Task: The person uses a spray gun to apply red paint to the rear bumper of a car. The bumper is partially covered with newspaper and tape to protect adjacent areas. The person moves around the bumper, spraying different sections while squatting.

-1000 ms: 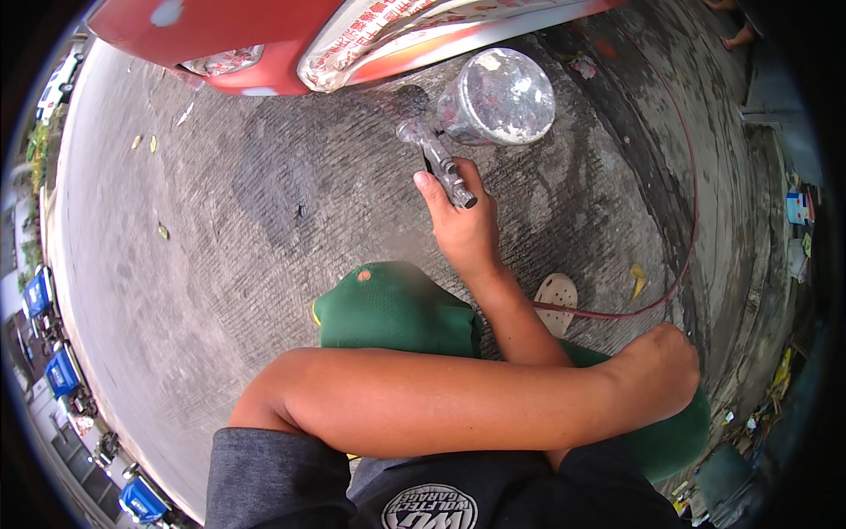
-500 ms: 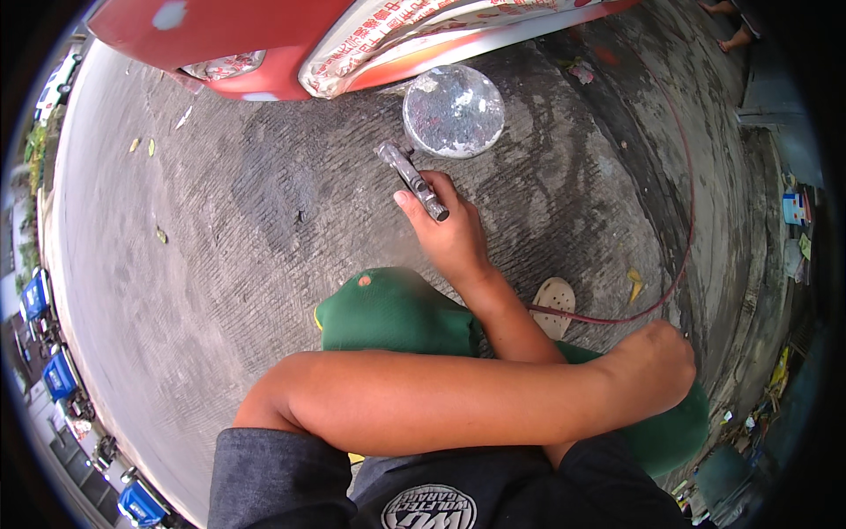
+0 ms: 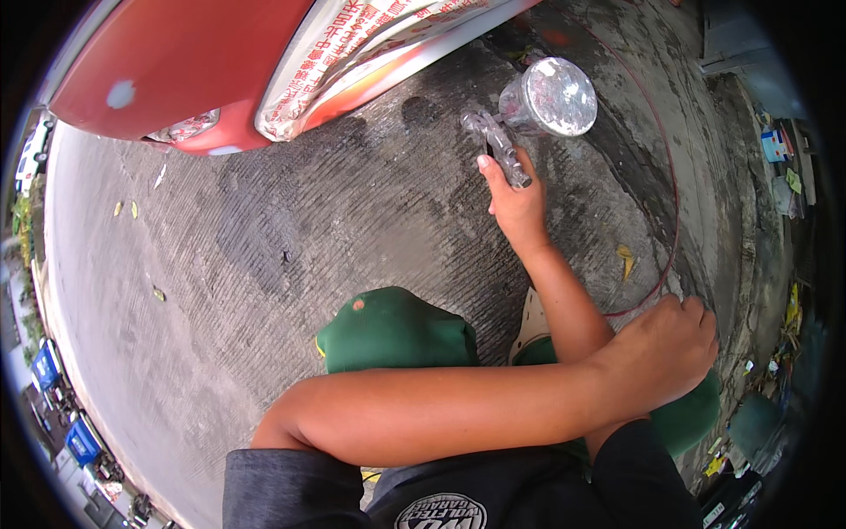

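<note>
My right hand (image 3: 522, 216) is wrapped round the handle of a grey metal spray gun (image 3: 498, 145), held out in front over the concrete. A round, paint-splashed metal cup (image 3: 562, 95) sits on the gun and is tilted, so its side shows. My left forearm lies across in front of me, over my right arm. At its end my left hand (image 3: 665, 348) has its fingers curled near my right knee; whatever may be inside them is hidden. A thin dark-red hose (image 3: 675, 220) passes just beyond that hand and curves away at the right.
A red car body (image 3: 194, 62) with pale patches stands ahead at the left, partly covered by printed masking sheet (image 3: 308, 66). Rough concrete (image 3: 379, 203) lies below. Litter and a low kerb run along the right. Blue-fronted vehicles (image 3: 84, 439) show at the far left.
The spray gun and its cup have moved right with my right hand, and the cup has tipped to show its side. My left hand has shifted slightly to the right. My view has turned a little.
</note>
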Available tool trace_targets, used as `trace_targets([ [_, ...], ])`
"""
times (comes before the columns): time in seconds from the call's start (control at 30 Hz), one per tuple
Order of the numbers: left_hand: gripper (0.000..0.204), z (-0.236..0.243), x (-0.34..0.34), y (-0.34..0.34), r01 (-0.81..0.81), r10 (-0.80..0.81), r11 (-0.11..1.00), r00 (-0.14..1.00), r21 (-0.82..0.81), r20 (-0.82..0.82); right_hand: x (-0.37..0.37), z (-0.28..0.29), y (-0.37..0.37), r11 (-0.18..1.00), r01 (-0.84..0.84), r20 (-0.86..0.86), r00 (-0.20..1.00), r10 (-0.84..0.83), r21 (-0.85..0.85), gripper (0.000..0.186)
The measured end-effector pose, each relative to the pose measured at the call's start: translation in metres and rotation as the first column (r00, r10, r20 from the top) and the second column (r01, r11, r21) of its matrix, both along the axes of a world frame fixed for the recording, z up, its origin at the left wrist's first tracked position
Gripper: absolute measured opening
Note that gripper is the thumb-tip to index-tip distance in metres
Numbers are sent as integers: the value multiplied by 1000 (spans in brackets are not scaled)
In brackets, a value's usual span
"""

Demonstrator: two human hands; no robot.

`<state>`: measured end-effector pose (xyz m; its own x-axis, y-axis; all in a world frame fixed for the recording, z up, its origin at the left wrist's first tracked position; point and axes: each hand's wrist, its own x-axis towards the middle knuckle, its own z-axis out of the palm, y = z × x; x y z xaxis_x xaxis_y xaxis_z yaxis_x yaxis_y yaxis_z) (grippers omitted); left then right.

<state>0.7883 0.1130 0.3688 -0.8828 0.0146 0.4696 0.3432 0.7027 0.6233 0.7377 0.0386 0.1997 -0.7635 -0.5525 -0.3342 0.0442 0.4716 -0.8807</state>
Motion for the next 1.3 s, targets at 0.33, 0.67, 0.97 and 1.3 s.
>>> trace_targets([
  [0.33, 46, 11, 0, -20, 47, -33, 983, 996, 177, -80, -129, 28, 63, 914, -346, 27, 937, 349, 210, 67],
  [0.67, 61, -47, 36, -7, -31, 45, 935, 998, 352, -32, -108, -97, 63, 930, -285, 53, 951, 305, -230, 57],
  [0.97, 72, -66, 36, -11, -253, 247, 898, 967, 359, 61, -118, -146, 27, 910, -118, 254, 939, 233, -398, 59],
  [1.3, 39, -51, 48, -32, -239, 146, 897, 954, 372, 262, -94, -148, 11, 874, -308, 273, 864, 423, -377, 51],
])
